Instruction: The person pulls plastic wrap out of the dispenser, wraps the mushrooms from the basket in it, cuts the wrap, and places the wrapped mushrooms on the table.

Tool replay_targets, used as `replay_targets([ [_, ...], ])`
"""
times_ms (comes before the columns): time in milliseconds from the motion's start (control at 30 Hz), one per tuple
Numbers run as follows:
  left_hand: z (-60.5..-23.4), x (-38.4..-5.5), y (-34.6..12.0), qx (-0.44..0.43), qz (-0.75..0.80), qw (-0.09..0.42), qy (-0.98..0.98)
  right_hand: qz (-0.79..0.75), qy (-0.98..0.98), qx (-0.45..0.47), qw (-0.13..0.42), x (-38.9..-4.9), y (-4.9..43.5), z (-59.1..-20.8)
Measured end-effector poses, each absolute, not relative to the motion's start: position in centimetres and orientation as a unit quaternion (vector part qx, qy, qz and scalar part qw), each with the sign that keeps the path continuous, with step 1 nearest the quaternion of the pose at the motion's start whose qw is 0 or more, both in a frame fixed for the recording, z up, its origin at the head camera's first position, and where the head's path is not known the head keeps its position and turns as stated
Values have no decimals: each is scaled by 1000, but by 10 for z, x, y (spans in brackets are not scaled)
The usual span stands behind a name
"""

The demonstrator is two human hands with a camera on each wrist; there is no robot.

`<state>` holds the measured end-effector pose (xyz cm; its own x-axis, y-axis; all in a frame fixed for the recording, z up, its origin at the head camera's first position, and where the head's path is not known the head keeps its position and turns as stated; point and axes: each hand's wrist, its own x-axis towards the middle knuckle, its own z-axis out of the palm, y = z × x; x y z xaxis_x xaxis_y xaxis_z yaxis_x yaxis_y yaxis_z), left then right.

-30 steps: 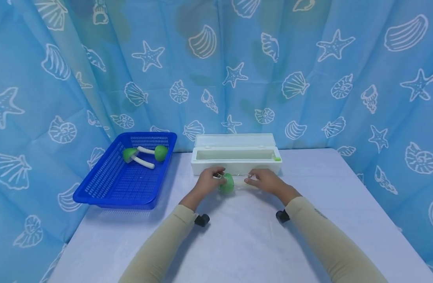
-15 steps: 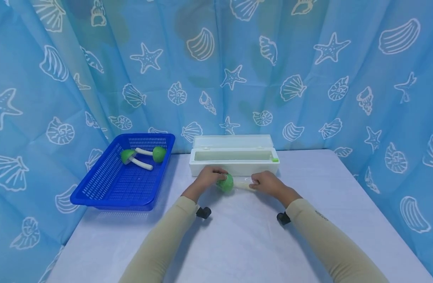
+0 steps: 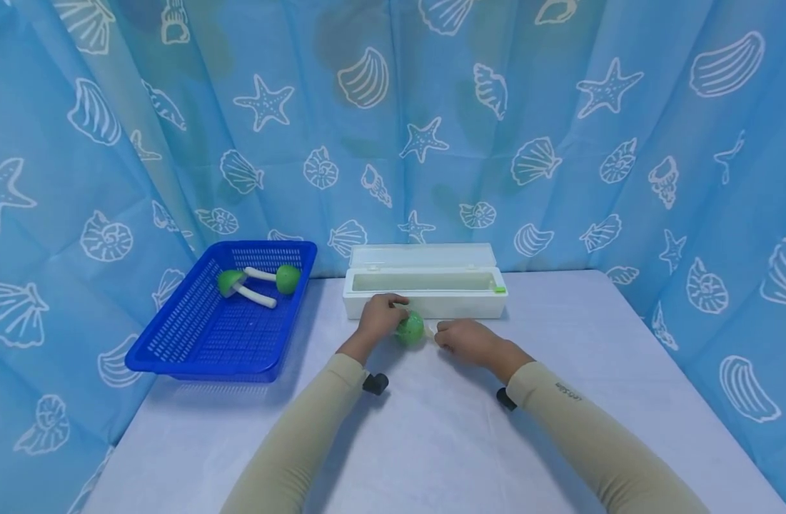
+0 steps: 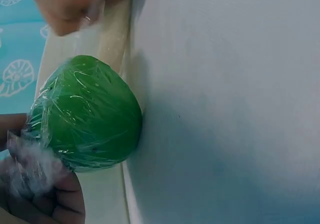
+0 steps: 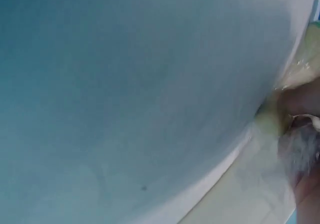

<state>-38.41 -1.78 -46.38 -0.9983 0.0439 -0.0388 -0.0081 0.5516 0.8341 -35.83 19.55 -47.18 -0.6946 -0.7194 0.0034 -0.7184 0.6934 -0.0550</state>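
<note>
My left grip point(image 3: 380, 315) pinches clear plastic film point(image 4: 32, 165) by the cap point(image 3: 410, 329), right grip point(image 3: 467, 341) clutches film at the stem point(image 4: 113, 43); the green-domed, pale-stemmed mushroom point(image 4: 95, 118) lies sideways between, alongside that white oblong box point(image 3: 444, 308).

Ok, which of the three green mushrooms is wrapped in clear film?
The mushroom by the left hand, before the white box; the other two, in the blue basket, look unwrapped.

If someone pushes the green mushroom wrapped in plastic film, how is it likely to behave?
The wrapped mushroom might roll in a curve, because its round cap is wider than its stem. It may feel slippery, given the glossy film around the cap. That film seems thin and wrinkled, so it would probably crinkle.
</note>
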Motion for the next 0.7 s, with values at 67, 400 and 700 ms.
replay_targets([
  [67,-461,-383,-17,0,480,43,876,-12,925,-378,30,-357,194,-470],
  [400,-458,-383,-10,-32,497,58,865,3,944,-325,64,-347,190,-466],
  [700,-466,-381,-6,-15,479,-8,877,-232,950,-181,106,-356,201,-467],
])
